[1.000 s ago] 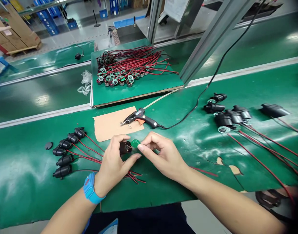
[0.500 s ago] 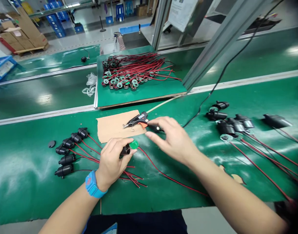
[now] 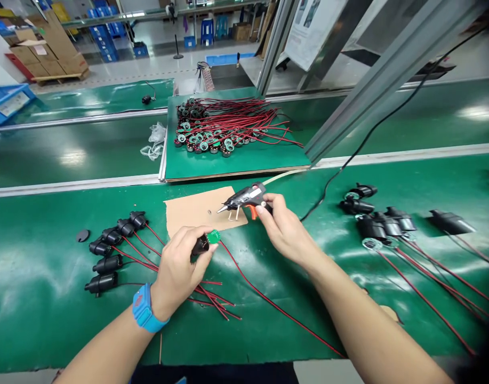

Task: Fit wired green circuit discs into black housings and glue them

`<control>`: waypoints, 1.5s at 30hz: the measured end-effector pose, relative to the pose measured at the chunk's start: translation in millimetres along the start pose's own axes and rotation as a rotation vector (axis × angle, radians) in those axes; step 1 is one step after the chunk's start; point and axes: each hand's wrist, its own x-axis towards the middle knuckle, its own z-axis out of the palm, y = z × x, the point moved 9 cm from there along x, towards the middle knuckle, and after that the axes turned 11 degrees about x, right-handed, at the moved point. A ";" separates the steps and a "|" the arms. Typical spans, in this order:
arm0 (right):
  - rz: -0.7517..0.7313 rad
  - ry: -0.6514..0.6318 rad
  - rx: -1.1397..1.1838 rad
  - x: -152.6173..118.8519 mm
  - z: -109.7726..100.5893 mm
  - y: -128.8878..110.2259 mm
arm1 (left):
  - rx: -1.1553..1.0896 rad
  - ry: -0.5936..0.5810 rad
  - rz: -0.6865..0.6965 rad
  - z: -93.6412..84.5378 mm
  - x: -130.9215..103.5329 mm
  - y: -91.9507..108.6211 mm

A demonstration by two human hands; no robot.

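My left hand (image 3: 184, 258), with a blue band at the wrist, pinches a black housing (image 3: 200, 244) that has a round green circuit board (image 3: 214, 237) at its right end. A red wire (image 3: 260, 290) runs from the board toward the lower right. My right hand (image 3: 282, 224) has its fingers round the handle of a black glue gun (image 3: 244, 197) with an orange trigger. The gun's nozzle points left over a piece of brown cardboard (image 3: 188, 210), and its wire stand hangs beneath it.
Several black housings with wires lie at left (image 3: 104, 264) and right (image 3: 372, 226). Behind the cardboard, a raised green board (image 3: 236, 166) bears many wired parts (image 3: 228, 128). A metal post (image 3: 348, 96) slants at the right, near a black cable (image 3: 356, 149). A black disc (image 3: 83, 235) lies far left.
My right hand has closed on the glue gun's handle, and the gun is now lifted and shifted right relative to the cardboard. My left hand still holds the housing and board.
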 end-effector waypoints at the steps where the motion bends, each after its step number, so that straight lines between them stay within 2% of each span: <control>1: -0.020 0.035 0.040 -2.9 -7.5 -4.8 | 0.004 0.007 -0.016 -1.6 0.7 -2.0; 4: -0.113 0.160 0.091 -10.9 -26.6 -20.6 | 0.013 0.020 -0.053 -5.2 2.4 -6.3; 9: -0.306 0.322 -0.110 -23.9 -39.6 -47.0 | 0.001 0.018 -0.036 -4.8 2.6 -2.3; 14: -0.416 0.368 -0.287 -34.8 -38.7 -65.0 | 0.000 -0.008 -0.044 -1.3 1.6 -1.4; 19: -0.446 0.338 -0.344 -36.5 -31.4 -68.1 | -0.005 -0.017 -0.045 -2.1 0.9 -0.6; 29: -0.338 0.254 -0.348 -32.8 -27.8 -57.9 | -0.010 -0.026 -0.043 -1.4 1.4 -0.2; 37: -0.338 0.330 -0.479 -47.4 -32.7 -65.8 | 0.019 -0.045 -0.064 2.5 1.0 -3.4; 41: -0.145 0.306 -0.408 -38.0 -32.7 -47.3 | 0.034 -0.018 -0.078 -1.8 1.2 -3.9; 45: -0.056 0.118 -0.298 -20.5 -7.6 -15.9 | 0.038 0.049 -0.082 -11.9 0.8 -4.2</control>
